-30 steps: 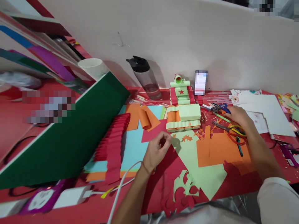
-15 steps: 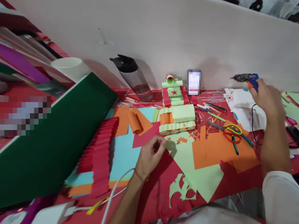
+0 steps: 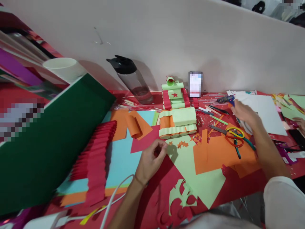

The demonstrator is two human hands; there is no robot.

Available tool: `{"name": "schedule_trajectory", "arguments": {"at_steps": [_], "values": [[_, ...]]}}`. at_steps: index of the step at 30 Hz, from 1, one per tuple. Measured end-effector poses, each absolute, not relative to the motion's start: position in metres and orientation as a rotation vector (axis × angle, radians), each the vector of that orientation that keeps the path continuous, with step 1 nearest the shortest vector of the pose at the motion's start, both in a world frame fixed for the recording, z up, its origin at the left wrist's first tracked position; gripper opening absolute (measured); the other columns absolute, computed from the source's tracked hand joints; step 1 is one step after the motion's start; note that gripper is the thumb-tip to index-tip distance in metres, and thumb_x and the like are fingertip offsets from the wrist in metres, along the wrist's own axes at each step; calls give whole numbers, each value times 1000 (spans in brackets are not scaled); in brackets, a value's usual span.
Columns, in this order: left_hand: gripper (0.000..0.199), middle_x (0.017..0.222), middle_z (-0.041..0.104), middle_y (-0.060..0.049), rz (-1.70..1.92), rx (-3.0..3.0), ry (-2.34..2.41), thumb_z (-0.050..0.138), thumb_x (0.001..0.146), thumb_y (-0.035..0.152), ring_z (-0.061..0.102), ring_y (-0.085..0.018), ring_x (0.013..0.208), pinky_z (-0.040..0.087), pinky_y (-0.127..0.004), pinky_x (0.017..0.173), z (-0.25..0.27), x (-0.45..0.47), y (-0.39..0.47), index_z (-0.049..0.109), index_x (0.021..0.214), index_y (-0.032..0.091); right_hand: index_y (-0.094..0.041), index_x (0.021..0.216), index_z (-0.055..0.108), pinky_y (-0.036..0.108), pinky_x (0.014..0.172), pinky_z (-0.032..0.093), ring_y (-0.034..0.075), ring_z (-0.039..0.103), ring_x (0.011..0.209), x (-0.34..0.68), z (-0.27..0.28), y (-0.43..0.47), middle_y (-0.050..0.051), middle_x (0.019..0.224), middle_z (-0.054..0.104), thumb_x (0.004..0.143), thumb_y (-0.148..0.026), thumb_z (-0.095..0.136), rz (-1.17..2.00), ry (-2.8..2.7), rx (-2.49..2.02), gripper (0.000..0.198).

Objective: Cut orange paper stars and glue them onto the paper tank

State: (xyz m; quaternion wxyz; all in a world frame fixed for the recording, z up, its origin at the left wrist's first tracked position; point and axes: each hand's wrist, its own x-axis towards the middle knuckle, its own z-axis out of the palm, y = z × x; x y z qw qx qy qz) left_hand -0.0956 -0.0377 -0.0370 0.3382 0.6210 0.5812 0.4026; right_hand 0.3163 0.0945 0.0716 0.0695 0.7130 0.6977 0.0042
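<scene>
My left hand (image 3: 152, 159) is closed in a pinch above the light green paper (image 3: 205, 184); whatever is between its fingertips is too small or hidden to make out. Several small orange paper stars (image 3: 183, 144) lie just right of those fingertips. My right hand (image 3: 246, 113) grips a blue glue gun (image 3: 226, 99), its nozzle pointing left, low over the back of the table. Between the hands stands a tank-like paper model (image 3: 183, 116) in green and orange. Behind it is a green and red paper piece (image 3: 175, 94) bearing a red star.
Scissors (image 3: 224, 131) and pliers (image 3: 236, 149) rest on orange paper (image 3: 214, 156). A water bottle (image 3: 135, 81) and a phone (image 3: 195, 84) are by the wall. A green board (image 3: 52, 143) slants at left, near pleated red paper (image 3: 98, 165). Another person's hand (image 3: 299, 122) shows at the right edge.
My right hand has brought the glue gun down and to the left. More white paper now shows at right, and another person's hand has appeared there. My left hand keeps its pinch.
</scene>
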Motion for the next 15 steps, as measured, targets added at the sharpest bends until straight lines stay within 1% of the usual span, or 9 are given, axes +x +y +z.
{"name": "schedule_trajectory", "arguments": {"at_steps": [1,3,5,11,15], "values": [[29,66,57,2,1050,1621,1519,57,93,46,52,-14,58,43,-24,56,-38,-96,-37,59,77,21,-12,144,47,43,94,51,39,69,119,311,55,98,29,141,65,111,-47,39,-85,2075,2104,49],[30,66,57,2,1053,1622,1527,57,93,46,51,-14,58,43,-25,56,-39,-96,-36,60,77,21,-13,140,51,44,95,52,39,68,122,303,29,104,27,140,66,110,-44,41,-154,2071,2065,44],[29,66,58,2,1054,1619,1529,57,93,46,52,-14,58,43,-25,56,-40,-97,-36,60,78,21,-13,139,50,46,96,52,40,66,125,302,16,107,27,140,65,110,-41,39,-171,2066,2061,42],[27,65,58,3,1042,1607,1519,57,94,43,50,-13,56,43,-24,55,-36,-97,-38,58,78,22,-10,146,43,50,99,50,42,63,128,308,14,109,29,141,63,111,-42,35,-152,2043,2080,49],[26,66,58,3,1038,1599,1517,58,93,43,52,-13,57,43,-24,56,-34,-96,-38,58,79,22,-11,150,40,49,100,50,41,63,128,305,16,108,28,142,62,109,-44,38,-139,2023,2089,52]]}}
